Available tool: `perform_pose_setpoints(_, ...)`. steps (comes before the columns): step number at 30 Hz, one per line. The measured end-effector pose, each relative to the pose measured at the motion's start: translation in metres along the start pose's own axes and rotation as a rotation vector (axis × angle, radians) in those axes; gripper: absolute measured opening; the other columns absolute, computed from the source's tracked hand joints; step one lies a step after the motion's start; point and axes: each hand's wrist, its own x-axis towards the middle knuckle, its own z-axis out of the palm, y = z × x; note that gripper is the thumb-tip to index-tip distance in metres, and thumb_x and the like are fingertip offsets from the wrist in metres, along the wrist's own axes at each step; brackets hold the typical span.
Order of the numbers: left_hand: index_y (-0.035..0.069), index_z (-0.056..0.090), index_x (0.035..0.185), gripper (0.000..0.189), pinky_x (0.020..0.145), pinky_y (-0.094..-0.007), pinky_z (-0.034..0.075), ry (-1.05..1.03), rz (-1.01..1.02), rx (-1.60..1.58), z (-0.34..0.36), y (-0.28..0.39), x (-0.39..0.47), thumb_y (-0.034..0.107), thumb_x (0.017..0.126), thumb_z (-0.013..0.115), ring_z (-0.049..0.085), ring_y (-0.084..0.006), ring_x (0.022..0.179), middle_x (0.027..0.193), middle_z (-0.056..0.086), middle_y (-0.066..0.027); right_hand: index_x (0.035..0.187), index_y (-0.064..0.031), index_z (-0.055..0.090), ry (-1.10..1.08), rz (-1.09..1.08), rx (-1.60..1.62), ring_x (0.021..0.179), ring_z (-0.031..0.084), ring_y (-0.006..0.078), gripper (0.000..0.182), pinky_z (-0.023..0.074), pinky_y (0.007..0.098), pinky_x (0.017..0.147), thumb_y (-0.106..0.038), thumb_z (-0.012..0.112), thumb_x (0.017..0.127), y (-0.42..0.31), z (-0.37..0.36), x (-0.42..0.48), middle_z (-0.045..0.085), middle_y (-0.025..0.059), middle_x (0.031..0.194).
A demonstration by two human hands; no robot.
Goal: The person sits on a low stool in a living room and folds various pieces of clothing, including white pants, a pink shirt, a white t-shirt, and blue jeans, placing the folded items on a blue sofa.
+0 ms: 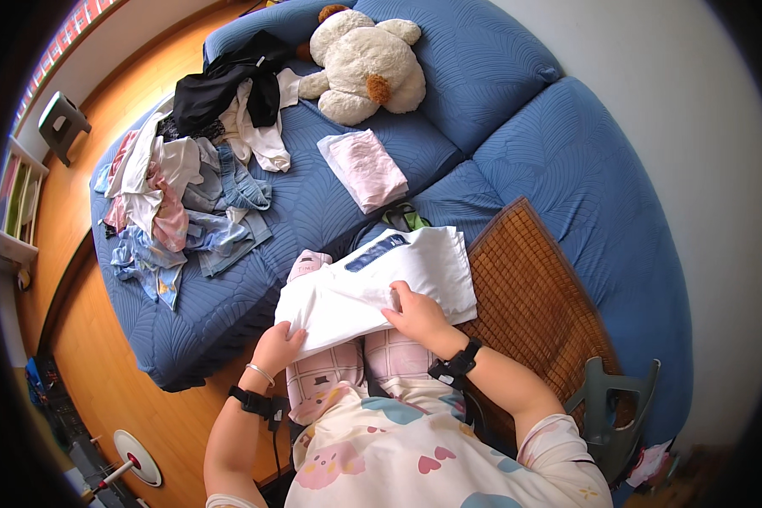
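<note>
A white cloth garment (368,286) with a dark blue printed strip lies partly folded across my lap, over pink checked trousers (330,371). My left hand (279,346) grips its lower left corner between thumb and fingers. On its lower right part rests my right hand (413,314), thumb and forefinger apart at a fold; whether it pinches the cloth is unclear. Beyond the garment, a folded pink and white cloth stack (368,168) sits on the blue sofa. A heap of loose clothes (165,190) in white, pink, blue and denim is at the left, with a black garment (216,95) at its top.
A large cream plush toy (368,70) lies on the blue sofa (533,127). To my right are a brown woven mat (533,286) and a grey-green plastic stool (613,406). Another stool (63,127) stands on the wooden floor beyond the heap. A green and black item (406,218) is behind the garment.
</note>
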Motion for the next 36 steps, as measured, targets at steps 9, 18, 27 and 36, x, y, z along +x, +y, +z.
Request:
perform_pose_setpoints(9, 0.003, 0.062, 0.097, 0.032, 0.079, -0.0417, 0.051, 0.268, 0.355, 0.323, -0.009, 0.041, -0.003, 0.028, 0.081, 0.073, 0.062, -0.0343, 0.095, 0.101, 0.063, -0.0183, 0.108, -0.0022, 0.057, 0.174, 0.034, 0.504, 0.059, 0.055, 0.0112, 0.024, 0.0442, 0.0268, 0.056, -0.012, 0.066, 0.089, 0.066, 0.0, -0.004, 0.06, 0.0035, 0.067)
perform_pose_setpoints(18, 0.008, 0.063, 0.098, 0.02, 0.082, -0.0401, 0.05, -0.047, 0.901, 0.281, 0.064, 0.159, 0.025, 0.02, 0.083, 0.067, 0.062, -0.0291, 0.097, 0.102, 0.063, -0.0101, 0.111, -0.004, 0.064, -0.013, 0.301, 0.163, 0.078, 0.066, 0.0287, 0.026, 0.0525, 0.0369, 0.072, -0.015, 0.061, 0.087, 0.162, -0.008, -0.049, 0.068, 0.0149, 0.084)
perform_pose_setpoints(27, 0.008, 0.065, 0.083, 0.018, 0.073, -0.0443, 0.052, -0.153, 0.814, 0.493, 0.093, 0.18, 0.041, 0.026, 0.078, 0.065, 0.066, -0.0328, 0.081, 0.078, 0.067, -0.0122, 0.125, -0.0139, 0.058, 0.176, 0.25, -0.037, 0.085, 0.065, 0.036, 0.039, 0.0524, 0.0431, 0.074, -0.016, 0.063, 0.086, 0.211, 0.044, -0.051, 0.068, 0.0173, 0.089)
perform_pose_setpoints(36, 0.01, 0.064, 0.08, 0.024, 0.067, -0.0481, 0.051, -0.194, 0.738, 0.497, 0.077, 0.181, 0.037, 0.033, 0.08, 0.064, 0.065, -0.0362, 0.074, 0.071, 0.065, -0.0154, 0.105, -0.0075, 0.065, 0.582, 0.333, 0.173, 0.077, 0.065, 0.0404, 0.019, 0.0517, 0.046, 0.064, -0.013, 0.054, 0.09, 0.219, 0.038, -0.048, 0.066, 0.0213, 0.08)
